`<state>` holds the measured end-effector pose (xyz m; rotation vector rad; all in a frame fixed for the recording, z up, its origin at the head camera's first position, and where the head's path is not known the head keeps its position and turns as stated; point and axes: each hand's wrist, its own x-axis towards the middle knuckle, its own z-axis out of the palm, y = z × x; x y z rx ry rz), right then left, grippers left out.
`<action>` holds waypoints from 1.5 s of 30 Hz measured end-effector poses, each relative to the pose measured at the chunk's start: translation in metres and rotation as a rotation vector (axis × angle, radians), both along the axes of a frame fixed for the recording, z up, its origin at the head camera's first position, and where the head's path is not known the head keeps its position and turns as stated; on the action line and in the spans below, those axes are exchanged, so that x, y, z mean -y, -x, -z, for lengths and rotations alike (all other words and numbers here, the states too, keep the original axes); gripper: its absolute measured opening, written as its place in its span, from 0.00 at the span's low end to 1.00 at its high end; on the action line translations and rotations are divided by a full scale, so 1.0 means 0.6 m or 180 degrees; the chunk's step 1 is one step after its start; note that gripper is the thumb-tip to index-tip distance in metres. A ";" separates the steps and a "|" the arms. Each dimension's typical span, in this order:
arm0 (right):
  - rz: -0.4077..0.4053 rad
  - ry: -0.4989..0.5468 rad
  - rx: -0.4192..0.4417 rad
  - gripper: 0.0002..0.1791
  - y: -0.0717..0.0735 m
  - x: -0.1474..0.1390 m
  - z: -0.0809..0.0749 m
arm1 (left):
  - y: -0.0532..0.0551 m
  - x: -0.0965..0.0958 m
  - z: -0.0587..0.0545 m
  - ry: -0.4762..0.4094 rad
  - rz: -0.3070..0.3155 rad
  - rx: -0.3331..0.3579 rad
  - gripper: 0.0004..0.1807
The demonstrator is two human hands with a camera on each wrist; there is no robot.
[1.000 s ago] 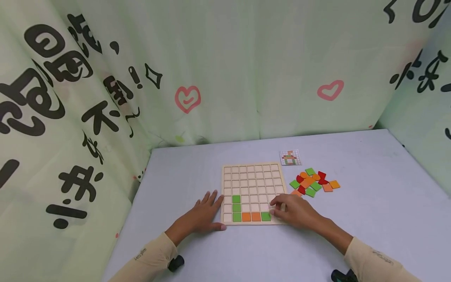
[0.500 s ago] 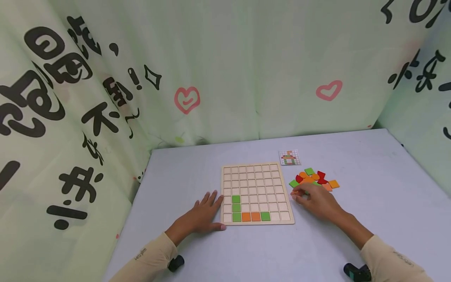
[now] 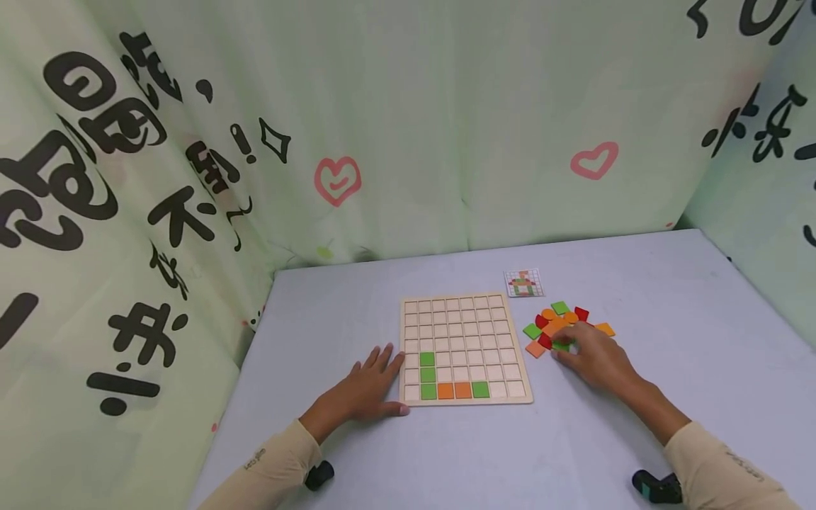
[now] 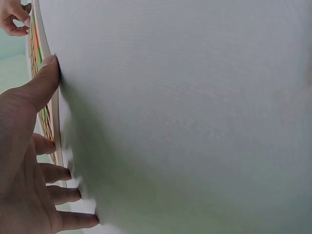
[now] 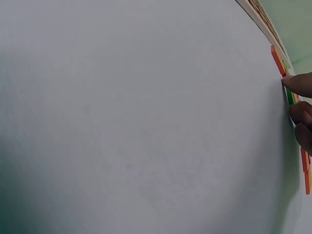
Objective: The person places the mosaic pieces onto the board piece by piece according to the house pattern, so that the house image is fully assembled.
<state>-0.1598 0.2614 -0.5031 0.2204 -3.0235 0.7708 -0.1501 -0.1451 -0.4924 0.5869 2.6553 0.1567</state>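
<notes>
In the head view my left hand [image 3: 368, 389] rests with fingers spread against the left edge of a wooden grid board [image 3: 459, 336]. Its thumb lies at the board's near left corner. Green square tiles [image 3: 427, 360] fill part of one column, and two orange tiles [image 3: 445, 391] and another green tile [image 3: 480, 390] sit in the bottom row. My right hand [image 3: 598, 358] is at the loose tile pile [image 3: 554, 324], right of the board. In the right wrist view its thumb and forefinger pinch a green tile [image 5: 290, 96], partly hidden by the fingers.
A small picture card [image 3: 525, 283] with a gridded colour figure lies behind the pile. An orange square [image 3: 535, 349] lies at the pile's near left edge. The white-covered table [image 3: 472, 460] ends at a printed curtain [image 3: 465, 142] behind and on the left.
My right hand has moved right from the board's bottom right corner to the tile pile and closed on a green tile. My left hand has stayed at the board's edge.
</notes>
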 end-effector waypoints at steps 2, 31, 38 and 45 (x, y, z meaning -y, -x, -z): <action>0.0008 -0.0016 -0.0018 0.19 -0.001 -0.002 0.000 | 0.000 0.001 0.003 0.0009 0.0024 -0.0023 0.55; 0.0047 0.0001 0.0084 0.21 0.005 -0.004 0.002 | 0.000 0.003 0.000 -0.0003 0.0068 -0.0066 0.54; 0.0019 0.0039 0.0175 0.21 0.003 0.000 0.000 | -0.002 0.004 -0.001 -0.0014 0.0067 -0.0081 0.55; -0.0068 0.0132 0.0201 0.20 -0.001 -0.001 -0.002 | 0.000 0.004 0.004 -0.0021 0.0062 -0.0073 0.55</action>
